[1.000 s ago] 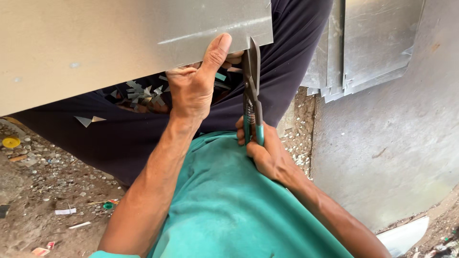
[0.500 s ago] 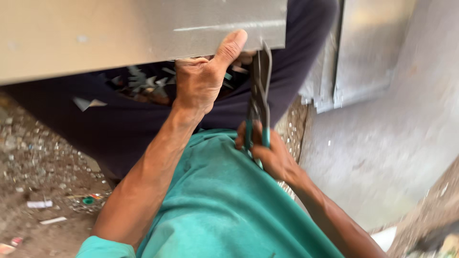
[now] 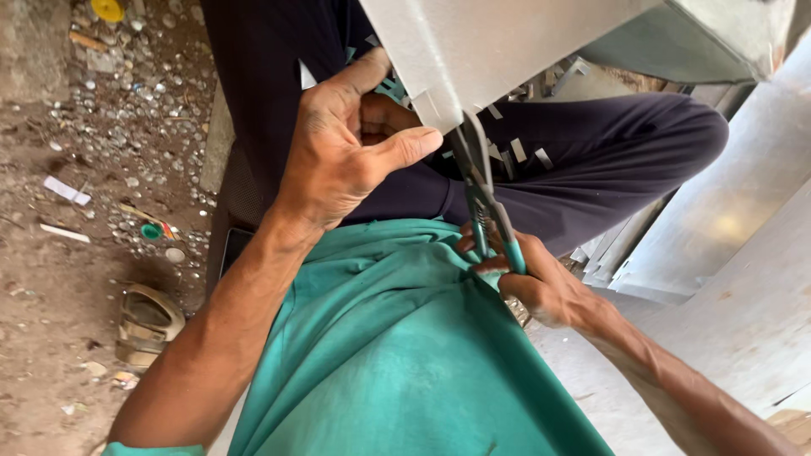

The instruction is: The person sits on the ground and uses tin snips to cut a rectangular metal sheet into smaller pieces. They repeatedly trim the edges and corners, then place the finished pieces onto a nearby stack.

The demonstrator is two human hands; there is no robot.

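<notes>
My left hand (image 3: 346,152) grips the lower edge of a grey sheet-metal piece (image 3: 498,42), thumb lying along the edge next to a small cut tab. My right hand (image 3: 536,283) is closed on the teal handles of tin snips (image 3: 481,190), whose dark blades point up and meet the sheet's edge just right of my left thumb. Small metal offcuts (image 3: 519,152) lie on my dark trousers (image 3: 591,160) below the cut. My teal shirt fills the lower middle.
Flat metal sheets (image 3: 726,253) lean and lie at the right. Dirt ground at the left carries pebbles, scraps, a green cap (image 3: 151,230) and a worn sandal (image 3: 148,319). A yellow lid (image 3: 108,8) sits at the top left.
The view has swung, so the sheet now sits at upper right instead of across the top. My left hand has shifted its grip closer to the snips' blades; the snips stay at the edge.
</notes>
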